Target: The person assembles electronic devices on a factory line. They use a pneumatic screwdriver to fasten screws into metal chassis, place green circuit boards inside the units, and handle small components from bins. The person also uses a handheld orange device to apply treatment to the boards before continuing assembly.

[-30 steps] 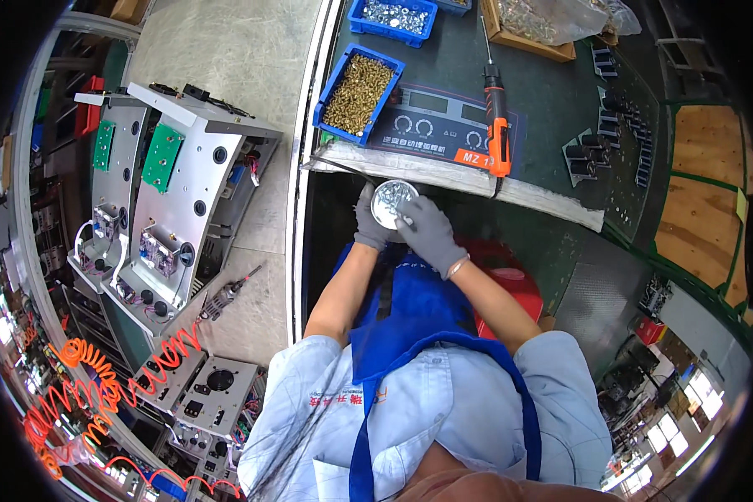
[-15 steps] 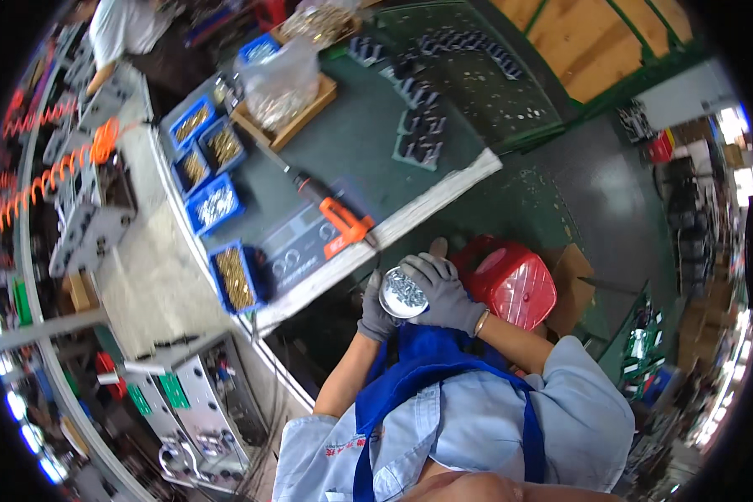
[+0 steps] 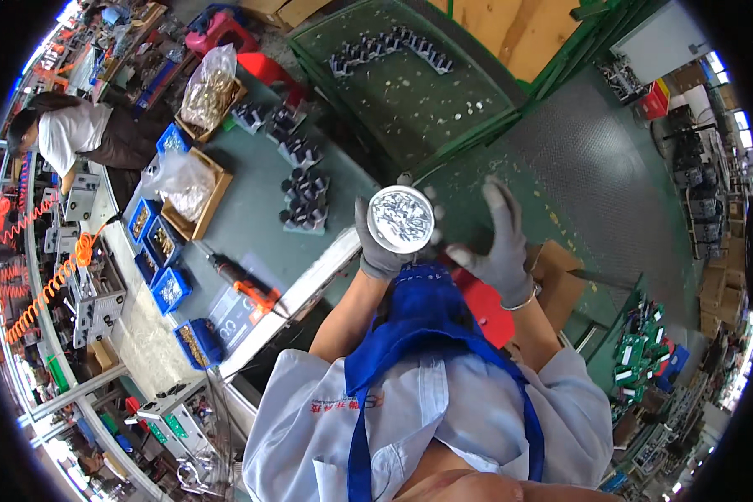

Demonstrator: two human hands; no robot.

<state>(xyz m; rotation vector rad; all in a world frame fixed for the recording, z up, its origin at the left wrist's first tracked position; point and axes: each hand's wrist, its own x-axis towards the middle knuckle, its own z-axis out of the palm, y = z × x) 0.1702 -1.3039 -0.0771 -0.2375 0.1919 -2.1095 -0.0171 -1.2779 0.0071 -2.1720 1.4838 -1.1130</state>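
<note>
My left hand (image 3: 377,251), in a grey glove, grips a round white container (image 3: 403,249) from its left side. Small shiny metal pieces (image 3: 402,215) lie inside it; they look like screws or pins, too small to tell which. My right hand (image 3: 504,258), also gloved, is raised to the right of the container, apart from it. Its thumb and fingers are spread, with nothing between them. Both hands are in front of my blue apron (image 3: 418,314), off the table's near edge.
An orange and black power screwdriver (image 3: 251,289) lies on the green table (image 3: 255,205). Blue bins (image 3: 194,343) of small metal parts line its left side. Beyond are a wooden tray (image 3: 215,201) with a plastic bag and rows of dark parts (image 3: 306,194). A red stool (image 3: 487,311) is below my right hand.
My right hand has let go of the container and moved right, fingers spreading. The container, held by my left hand, has risen in view. My view has shifted, and the table appears farther left.
</note>
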